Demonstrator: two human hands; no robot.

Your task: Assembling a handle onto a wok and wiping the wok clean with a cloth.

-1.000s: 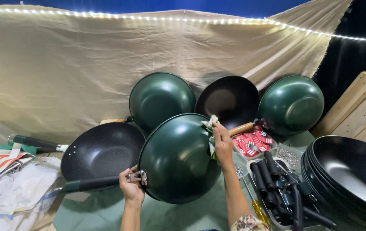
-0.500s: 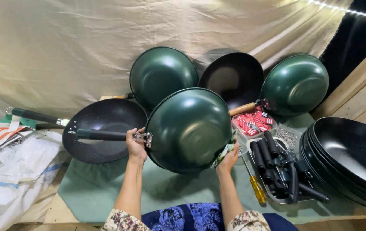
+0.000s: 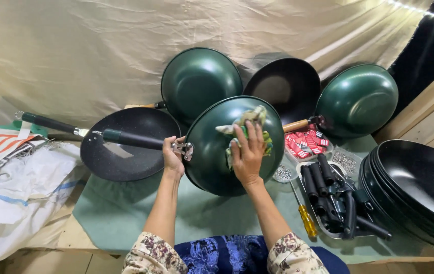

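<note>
You are in a makeshift pan-assembly workshop: green woks (image 3: 200,81) lean against a draped cloth backdrop (image 3: 100,45), stacked black pans (image 3: 420,187) sit right, beside a tray of loose handles (image 3: 328,195) and a screwdriver (image 3: 305,218).

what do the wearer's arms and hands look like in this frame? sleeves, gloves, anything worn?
Both hands are bare: left hand, right hand. No gloves, and no rings or watch that I can make out. Forearms are uncovered. Short sleeves end near the elbows, in a light fabric with a dark floral print, the same on both sides.

A green mat (image 3: 125,213) bears a speckled black pan (image 3: 125,147), a screwdriver (image 3: 305,218) and a tray of handles (image 3: 328,193).
</note>
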